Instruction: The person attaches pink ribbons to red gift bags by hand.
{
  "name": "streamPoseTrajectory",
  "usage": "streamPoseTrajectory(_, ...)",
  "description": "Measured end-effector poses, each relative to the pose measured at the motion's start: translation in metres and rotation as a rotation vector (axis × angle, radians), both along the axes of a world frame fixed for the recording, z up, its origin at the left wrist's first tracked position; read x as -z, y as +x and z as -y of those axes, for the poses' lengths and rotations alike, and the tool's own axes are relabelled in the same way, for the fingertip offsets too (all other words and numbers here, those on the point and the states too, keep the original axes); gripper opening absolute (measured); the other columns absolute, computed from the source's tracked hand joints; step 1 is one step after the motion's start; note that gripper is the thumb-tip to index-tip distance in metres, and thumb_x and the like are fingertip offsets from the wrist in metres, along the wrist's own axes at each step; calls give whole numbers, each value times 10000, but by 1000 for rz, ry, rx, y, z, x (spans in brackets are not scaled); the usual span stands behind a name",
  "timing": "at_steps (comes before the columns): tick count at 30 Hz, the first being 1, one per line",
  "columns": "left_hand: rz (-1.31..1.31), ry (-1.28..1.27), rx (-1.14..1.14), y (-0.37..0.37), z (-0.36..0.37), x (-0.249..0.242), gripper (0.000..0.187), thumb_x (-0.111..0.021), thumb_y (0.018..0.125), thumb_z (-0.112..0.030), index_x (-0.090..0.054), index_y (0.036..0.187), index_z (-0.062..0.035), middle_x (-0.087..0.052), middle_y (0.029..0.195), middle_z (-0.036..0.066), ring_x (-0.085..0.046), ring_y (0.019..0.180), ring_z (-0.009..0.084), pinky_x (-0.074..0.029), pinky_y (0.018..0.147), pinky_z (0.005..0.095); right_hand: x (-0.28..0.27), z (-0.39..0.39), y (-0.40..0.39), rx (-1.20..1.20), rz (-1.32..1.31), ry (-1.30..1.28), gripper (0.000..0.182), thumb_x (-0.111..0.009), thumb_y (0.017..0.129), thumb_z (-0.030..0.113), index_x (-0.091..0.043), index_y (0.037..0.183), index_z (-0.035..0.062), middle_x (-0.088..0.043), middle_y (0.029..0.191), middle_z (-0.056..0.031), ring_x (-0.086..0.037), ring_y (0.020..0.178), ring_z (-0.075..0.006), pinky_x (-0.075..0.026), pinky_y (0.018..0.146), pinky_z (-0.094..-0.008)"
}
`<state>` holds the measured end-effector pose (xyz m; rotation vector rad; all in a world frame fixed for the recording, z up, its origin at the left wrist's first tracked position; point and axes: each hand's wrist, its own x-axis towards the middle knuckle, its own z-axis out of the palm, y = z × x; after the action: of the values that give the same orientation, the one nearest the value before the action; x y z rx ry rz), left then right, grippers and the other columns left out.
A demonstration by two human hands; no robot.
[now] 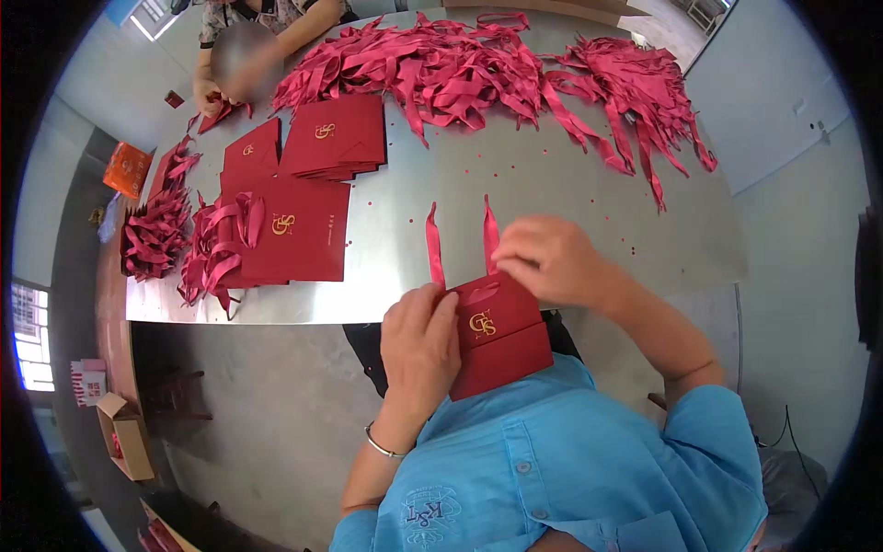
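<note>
Your left hand [421, 342] grips the red bag [498, 333] at lower center; your right hand [552, 260] pinches the ribbon [491, 237] at its top edge. Red bags [303, 225] lie upper left, loose ribbons [441, 69] across the top, near a co-worker [276, 32].

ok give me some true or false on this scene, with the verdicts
1. The left hand is on a red bag. True.
2. The bag's lettering is silver. False: it is gold.
3. More red bags lie stacked to the left. True.
4. The largest ribbon pile is at the table's near edge. False: it is toward the far side.
5. The right hand is near the bag's ribbon. True.
</note>
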<state>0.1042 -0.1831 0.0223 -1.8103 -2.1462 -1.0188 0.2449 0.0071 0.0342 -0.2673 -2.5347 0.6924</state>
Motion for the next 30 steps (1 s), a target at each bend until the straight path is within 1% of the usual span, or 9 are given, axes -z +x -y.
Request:
streamPoseTrajectory(2,2,0,86,5,-5,0,339,-689,744,25,-659,1080,-4,-620,1160,172,-607,1043,322,-473,910,408,6,13,6,-1,-10,48,119,-722,772,105,-691,877,59,-653,897,-80,-626,807,-266,-516,740,-385)
streamPoseTrajectory(3,32,-25,124,6,-7,6,363,-679,754,27,-642,1115,20,-612,1202,194,-595,1104,335,-466,947,417,9,18,7,19,-3,115,149,-736,753,114,-693,886,62,-648,919,-76,-618,827,-265,-513,758,-384)
streamPoseTrajectory(7,-12,-95,141,5,-13,12,386,-674,764,15,-620,1145,45,-604,1217,213,-585,1131,346,-461,971,423,16,24,9,76,4,222,239,-757,720,140,-690,936,60,-631,999,-74,-593,901,-269,-500,814,-384)
streamPoseTrajectory(14,-79,-217,211,-1,-13,14,421,-611,808,-47,-571,1203,92,-542,1302,269,-512,1243,386,-389,1071,458,17,27,18,148,46,139,297,-746,740,141,-675,1008,37,-618,1067,-87,-586,932,-282,-489,852,-383)
streamPoseTrajectory(22,-107,-234,266,-5,-10,19,475,-586,821,-65,-515,1262,99,-494,1344,286,-465,1283,406,-340,1108,472,15,10,-2,82,104,140,478,-740,776,262,-617,1165,13,-596,1240,-145,-539,1129,-350,-408,1009,-450)
streamPoseTrajectory(25,-35,-283,302,-8,-7,18,476,-570,823,-58,-482,1266,92,-458,1360,290,-427,1304,417,-329,1108,484,30,6,-1,40,53,231,486,-738,779,270,-616,1169,6,-585,1258,-168,-539,1137,-370,-411,1006,-463)
streamPoseTrajectory(27,-63,-199,287,-8,-9,26,461,-596,810,-75,-517,1238,76,-505,1305,295,-465,1264,429,-340,1100,483,17,11,1,77,4,138,446,-737,785,262,-629,1133,4,-592,1235,-182,-552,1126,-366,-427,987,-475)
streamPoseTrajectory(28,-74,-221,290,-8,-8,22,449,-602,811,-78,-528,1229,69,-523,1289,287,-484,1248,423,-348,1096,480,15,17,6,128,-18,112,415,-722,806,275,-631,1124,24,-581,1223,-181,-552,1101,-367,-446,957,-452)
streamPoseTrajectory(30,-127,-194,273,-7,-7,20,461,-607,822,-105,-534,1248,53,-527,1307,262,-497,1248,400,-354,1095,461,3,33,20,274,-1,26,339,-742,802,287,-655,1036,57,-635,1064,-136,-627,930,-305,-518,797,-396)
